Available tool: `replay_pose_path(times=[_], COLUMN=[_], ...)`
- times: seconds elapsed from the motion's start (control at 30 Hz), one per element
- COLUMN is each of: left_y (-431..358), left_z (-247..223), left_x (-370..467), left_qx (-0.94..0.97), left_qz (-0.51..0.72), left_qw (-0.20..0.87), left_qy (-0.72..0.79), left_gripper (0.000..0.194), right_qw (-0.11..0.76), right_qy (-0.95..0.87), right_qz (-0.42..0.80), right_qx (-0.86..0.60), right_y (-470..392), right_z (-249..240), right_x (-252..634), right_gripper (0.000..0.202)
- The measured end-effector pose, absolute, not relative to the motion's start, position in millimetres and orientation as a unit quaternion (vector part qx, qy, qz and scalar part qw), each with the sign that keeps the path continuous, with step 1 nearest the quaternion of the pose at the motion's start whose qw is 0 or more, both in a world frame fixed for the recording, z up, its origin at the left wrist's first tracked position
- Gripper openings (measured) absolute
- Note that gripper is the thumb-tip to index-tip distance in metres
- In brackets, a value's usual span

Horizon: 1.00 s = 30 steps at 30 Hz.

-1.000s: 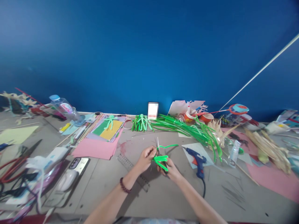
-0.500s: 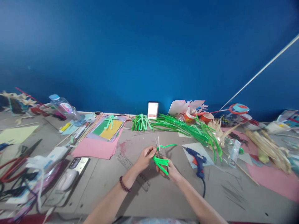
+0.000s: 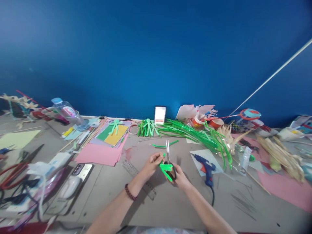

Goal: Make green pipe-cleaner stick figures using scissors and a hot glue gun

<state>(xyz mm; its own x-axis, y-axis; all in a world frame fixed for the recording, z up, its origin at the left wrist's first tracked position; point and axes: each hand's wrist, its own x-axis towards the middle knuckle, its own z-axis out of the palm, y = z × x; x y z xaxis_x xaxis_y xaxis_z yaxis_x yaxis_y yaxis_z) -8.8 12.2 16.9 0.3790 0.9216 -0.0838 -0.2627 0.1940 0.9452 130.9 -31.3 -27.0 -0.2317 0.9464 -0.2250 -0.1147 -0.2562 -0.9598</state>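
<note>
My left hand (image 3: 154,163) pinches a bent bright green pipe cleaner (image 3: 166,167), whose folded lengths stick out to the right and down. A short green tip pokes up above the fingertips. In my right hand (image 3: 180,177) are black-handled scissors (image 3: 167,148), blades pointing up and away, just right of the green tip. Beyond the blades, a cut-off green pipe cleaner piece (image 3: 162,146) lies on the table. Farther back, several green pipe-cleaner figures (image 3: 147,127) stand in a cluster, and one more figure (image 3: 113,127) rests on coloured sheets.
A blue glue gun (image 3: 206,165) lies on white paper to the right. Long green pipe cleaners (image 3: 190,131) spread behind it. Pink paper (image 3: 99,154), a phone (image 3: 84,170), a metal ruler (image 3: 149,190) and large red-handled shears (image 3: 17,172) lie leftward. A bottle (image 3: 67,110) leans at back left.
A length of green pipe cleaner has come off at the scissors and dropped onto the table. The scissors have shifted slightly right, away from the piece in my left hand.
</note>
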Motion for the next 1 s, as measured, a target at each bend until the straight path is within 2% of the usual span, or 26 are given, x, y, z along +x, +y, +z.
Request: replay_pose_path(times=[0.13,0.3,0.4,0.53,0.73,1.0], left_y=[13.6,16.5,18.0,18.3,20.6,21.2], left_z=[14.6,18.7,19.5,18.7,12.4,14.6], left_x=[-10.7,-14.4,-16.5,-18.6,-20.4,-19.8], left_qx=[0.432,0.422,0.415,0.418,0.417,0.396], left_qz=[0.45,0.48,0.493,0.491,0.485,0.486], left_qw=[0.686,0.651,0.64,0.631,0.642,0.656], left_qy=[0.375,0.409,0.419,0.431,0.423,0.421], left_gripper=[0.034,0.027,0.026,0.03,0.028,0.027], right_qw=[0.457,0.446,0.375,0.287,0.249,0.232], right_qy=[-0.435,-0.563,-0.608,-0.655,-0.657,-0.652], right_qz=[0.663,0.455,0.309,0.17,0.141,0.178], right_qx=[-0.403,-0.527,-0.628,-0.678,-0.697,-0.7], right_y=[-29.4,-14.2,-6.6,-4.0,-8.0,-9.5], right_z=[-32.0,-38.8,-38.3,-34.8,-30.6,-31.4], right_x=[136.6,155.2,169.2,178.3,176.0,176.0], right_gripper=[0.046,0.019,0.007,0.006,0.003,0.016])
